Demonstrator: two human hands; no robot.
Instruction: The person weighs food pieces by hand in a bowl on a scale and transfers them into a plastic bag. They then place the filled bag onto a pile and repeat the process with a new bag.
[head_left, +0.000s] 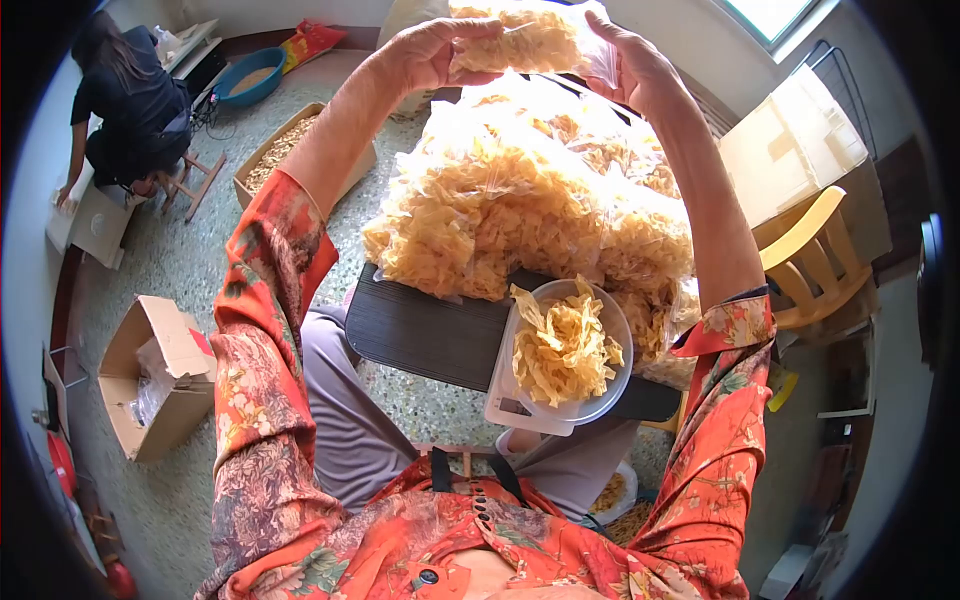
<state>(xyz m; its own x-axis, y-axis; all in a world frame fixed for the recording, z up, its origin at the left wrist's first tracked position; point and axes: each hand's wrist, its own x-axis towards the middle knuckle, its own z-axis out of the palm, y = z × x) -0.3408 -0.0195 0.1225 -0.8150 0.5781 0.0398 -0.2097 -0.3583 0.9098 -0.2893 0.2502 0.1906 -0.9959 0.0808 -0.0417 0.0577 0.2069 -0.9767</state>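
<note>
Both my hands hold up a clear plastic bag (525, 38) filled with pale yellow dried strips, at the top of the view. My left hand (440, 52) grips its left end, and my right hand (635, 68) has its right end between thumb and fingers. Below them a large heap of similar filled bags (500, 190) covers the far part of a dark table. Nearer to me, a translucent round bowl (622, 335) with loose dried strips (562, 345) sits on a white scale (503, 405).
On the left stand a cardboard box (140, 400) with plastic inside and another box (285, 150) of brownish pieces. A person (130, 110) sits at the back left, near a blue basin (250, 78). A wooden chair (825, 250) is at the right.
</note>
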